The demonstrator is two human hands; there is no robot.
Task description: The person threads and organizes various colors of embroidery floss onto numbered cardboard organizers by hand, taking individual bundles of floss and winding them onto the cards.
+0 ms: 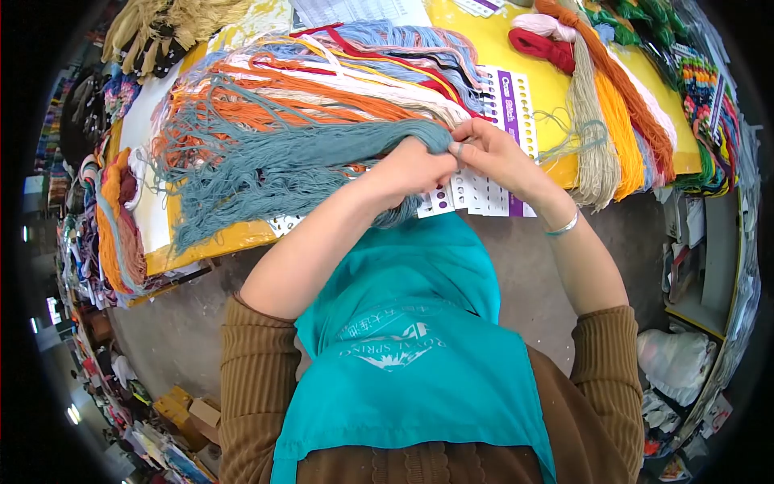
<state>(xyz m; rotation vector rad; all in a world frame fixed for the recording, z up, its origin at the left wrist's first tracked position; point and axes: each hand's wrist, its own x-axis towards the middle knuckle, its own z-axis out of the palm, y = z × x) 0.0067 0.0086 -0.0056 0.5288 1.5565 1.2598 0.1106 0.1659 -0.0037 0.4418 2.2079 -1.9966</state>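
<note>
A thick bundle of grey-blue embroidery floss (298,149) lies along the table's front edge, its loose ends spread to the left. My left hand (409,171) is closed around the bundle's right end, where it bends over. Right beside it, my right hand (493,158) pinches the floss at the tip of that bend with thumb and forefinger. Under and behind my hands are white and purple punched thread cards (520,109), with holes along their edges. Orange, white, red and light-blue floss (379,73) runs through the card behind the grey-blue bundle.
The yellow table (556,101) holds orange, beige and yellow hanks (617,129) on the right, draping over its front edge. More hanks (121,218) hang at the left edge. Tan floss (161,32) and a printed sheet (363,11) lie at the back. A cardboard box (203,415) stands lower left.
</note>
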